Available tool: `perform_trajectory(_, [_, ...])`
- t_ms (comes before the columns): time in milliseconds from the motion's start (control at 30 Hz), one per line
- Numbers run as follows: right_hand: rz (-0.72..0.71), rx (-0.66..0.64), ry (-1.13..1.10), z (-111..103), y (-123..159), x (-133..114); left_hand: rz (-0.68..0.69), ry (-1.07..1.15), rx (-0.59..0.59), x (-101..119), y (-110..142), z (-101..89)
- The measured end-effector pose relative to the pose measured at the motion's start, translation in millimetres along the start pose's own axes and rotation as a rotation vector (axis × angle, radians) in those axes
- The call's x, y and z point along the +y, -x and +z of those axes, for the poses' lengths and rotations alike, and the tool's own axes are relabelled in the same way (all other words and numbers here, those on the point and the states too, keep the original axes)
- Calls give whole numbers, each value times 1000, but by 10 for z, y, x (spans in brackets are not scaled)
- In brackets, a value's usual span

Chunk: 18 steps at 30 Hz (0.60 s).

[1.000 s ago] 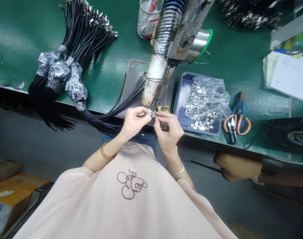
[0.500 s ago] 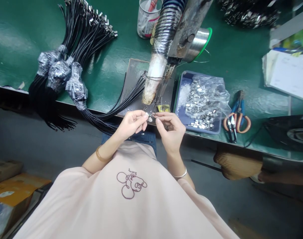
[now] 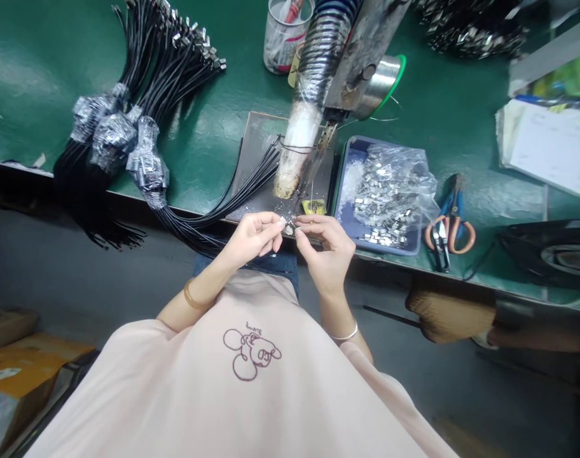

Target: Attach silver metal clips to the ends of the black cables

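Close together at the table's front edge, both my hands work in a pinch. My left hand [image 3: 255, 238] is closed, thumb against index finger, on a small, shiny connector [image 3: 285, 221]. My right hand [image 3: 329, 249] is closed at the fingertips right beside it, on something thin and too small to make out. Just beyond my fingers, a dark work plate [image 3: 256, 137] carries loose specks and a yellow piece [image 3: 313, 207]. Black cables [image 3: 199, 224] run from a wrapped bundle past my left hand onto this plate.
A fume hose [image 3: 297, 140] and a solder spool [image 3: 383, 83] hang over the plate. At right stand a blue tray [image 3: 340, 203] of metal connectors in a plastic bag [image 3: 399, 184], orange-handled pliers [image 3: 455, 216] and papers [image 3: 552, 146]. Wrapped cable bundles [image 3: 113, 140] lie left; a cup [image 3: 283, 38] stands behind.
Both hands stay at nearly the same spot, still pinching. My right thumb tip has shifted slightly toward the left hand. The view has turned a little.
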State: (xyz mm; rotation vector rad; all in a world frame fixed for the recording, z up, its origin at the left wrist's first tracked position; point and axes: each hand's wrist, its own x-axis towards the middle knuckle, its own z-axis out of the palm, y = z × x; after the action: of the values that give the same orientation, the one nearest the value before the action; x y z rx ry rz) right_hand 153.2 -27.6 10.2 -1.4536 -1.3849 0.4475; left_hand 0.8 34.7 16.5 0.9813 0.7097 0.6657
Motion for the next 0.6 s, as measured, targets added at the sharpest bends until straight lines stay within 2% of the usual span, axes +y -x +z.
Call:
perform_trajectory(100, [-67, -2, 45, -8, 11, 2, -3, 0, 3, -4, 0, -3])
perform_trajectory(200, [-88, 58, 28, -18, 21, 4, 17, -8, 25, -21, -3, 8])
perform_trajectory(300, [7, 102, -71, -32, 18, 6, 69, -37, 81, -31, -4, 34])
perform_trajectory(433, [143, 20, -186, -44, -2, 25, 114, -74, 133, -23, 9, 62])
perform_trajectory(600, [195, -41, -224, -12, -12, 66, 133, -84, 118, -67, 20, 63])
